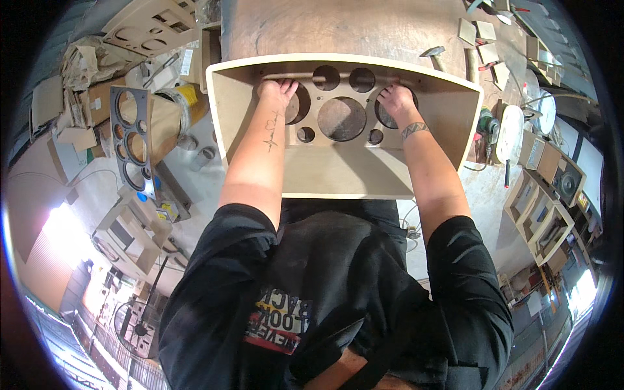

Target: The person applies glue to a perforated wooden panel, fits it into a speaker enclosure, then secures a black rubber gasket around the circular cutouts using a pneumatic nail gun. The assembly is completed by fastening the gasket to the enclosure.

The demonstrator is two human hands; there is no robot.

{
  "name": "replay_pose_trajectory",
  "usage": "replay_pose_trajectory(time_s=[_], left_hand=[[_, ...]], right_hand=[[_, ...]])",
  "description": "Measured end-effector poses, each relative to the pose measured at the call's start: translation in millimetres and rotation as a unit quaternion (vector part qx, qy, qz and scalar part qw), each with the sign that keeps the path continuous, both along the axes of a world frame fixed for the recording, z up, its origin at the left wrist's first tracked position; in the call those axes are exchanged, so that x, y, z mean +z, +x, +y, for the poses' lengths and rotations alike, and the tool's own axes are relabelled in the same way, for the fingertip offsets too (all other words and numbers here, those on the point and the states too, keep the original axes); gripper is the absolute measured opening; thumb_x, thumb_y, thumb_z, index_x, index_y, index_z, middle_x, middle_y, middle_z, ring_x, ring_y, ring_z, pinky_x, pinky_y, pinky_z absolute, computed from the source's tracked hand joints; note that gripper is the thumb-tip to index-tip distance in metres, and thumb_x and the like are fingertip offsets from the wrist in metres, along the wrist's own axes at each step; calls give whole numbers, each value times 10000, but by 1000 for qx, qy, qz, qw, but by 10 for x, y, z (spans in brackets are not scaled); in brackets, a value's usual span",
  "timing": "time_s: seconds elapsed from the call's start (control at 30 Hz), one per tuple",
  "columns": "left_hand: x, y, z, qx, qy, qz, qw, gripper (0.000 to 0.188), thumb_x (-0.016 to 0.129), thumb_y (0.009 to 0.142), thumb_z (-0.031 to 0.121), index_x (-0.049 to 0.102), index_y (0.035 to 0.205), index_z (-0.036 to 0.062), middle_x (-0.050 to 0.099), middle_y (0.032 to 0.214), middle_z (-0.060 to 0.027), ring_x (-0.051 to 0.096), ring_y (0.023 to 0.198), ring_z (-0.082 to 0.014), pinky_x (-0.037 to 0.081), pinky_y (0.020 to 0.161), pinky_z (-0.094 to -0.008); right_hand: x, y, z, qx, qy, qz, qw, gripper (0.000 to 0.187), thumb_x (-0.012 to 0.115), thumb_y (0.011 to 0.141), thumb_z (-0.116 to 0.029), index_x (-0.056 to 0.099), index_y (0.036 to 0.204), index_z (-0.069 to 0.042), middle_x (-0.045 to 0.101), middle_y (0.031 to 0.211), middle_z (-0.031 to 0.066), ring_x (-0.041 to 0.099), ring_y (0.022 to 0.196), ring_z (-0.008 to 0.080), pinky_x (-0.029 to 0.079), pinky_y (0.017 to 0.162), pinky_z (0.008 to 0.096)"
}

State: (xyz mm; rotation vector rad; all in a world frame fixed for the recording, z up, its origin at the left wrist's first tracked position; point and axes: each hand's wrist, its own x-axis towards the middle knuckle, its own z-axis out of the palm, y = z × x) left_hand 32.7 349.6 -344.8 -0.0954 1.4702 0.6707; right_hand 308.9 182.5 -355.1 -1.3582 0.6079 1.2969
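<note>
- Reaches with both arms into a pale beige, open-faced wooden cabinet [312,169], placed directly in front of the body, with a brown, worn wooden bench [338,29] showing beyond its far edge.
- Sets the bare left hand [277,91] by the upper rim of a large round left opening [301,105] in the cabinet's beige perforated inner panel [344,88]; bends the fingers narrowly together, but cannot tell whether gripping.
- Puts the bare right hand [396,102] over a large round right opening [385,117], fingers close together; cannot tell how firmly pressed, or on what.
- Spreads both hands toward opposite ends of the cabinet, probably for even, balanced control.
- Turns the cabinet's open side up toward the face, bowed long edge away, straight long edge nearest the torso; runs its long axis left to right across the body.
- Leaves a steel-headed hammer [433,52] beyond the cabinet's far right edge, a green power drill [489,127] just right of it, and a dark grey speaker panel with round cut-outs [133,127] well left of it.
</note>
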Motion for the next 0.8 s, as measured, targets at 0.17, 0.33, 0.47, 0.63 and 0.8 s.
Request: replay_pose_trajectory(time_s=[0.17,0.33,0.47,0.63,0.8], left_hand=[[20,29,32,9,-13,13,1000,534,257,1119,363,396,1528,49,423,1555,-178,407,1458,-347,361,1194,-624],[5,11,75,6,-37,1,999,536,265,1116,380,410,1518,56,431,1541,-170,397,1463,-351,346,1200,-630],[-120,-27,39,17,-18,16,1000,447,335,1112,310,516,1415,36,549,1386,-182,546,1258,-386,437,1134,-634],[-257,-218,-16,-41,-49,-47,997,562,281,1102,392,309,1559,66,503,1460,-148,476,1410,-342,346,1220,-565],[28,77,-453,-235,67,131,961,312,443,1062,352,585,1032,76,642,795,-42,626,668,-175,521,615,-370]], right_hand=[[-91,11,66,28,-74,-35,996,415,386,1089,-142,414,1496,-66,395,1576,139,409,1404,408,295,1178,631],[-60,1,94,29,-70,-40,996,397,449,1095,-232,446,1473,-110,425,1557,96,449,1358,395,334,1146,630],[-43,-20,126,46,-91,-47,994,394,443,1094,-288,472,1438,-99,468,1506,120,478,1327,403,357,1136,619],[234,32,20,208,-131,-83,966,541,401,1107,-349,383,1523,-2,494,1503,271,558,1303,451,452,1090,596],[1360,-228,-431,264,-7,-206,942,388,502,1082,-285,667,1170,55,746,1006,146,722,928,284,570,828,452]])
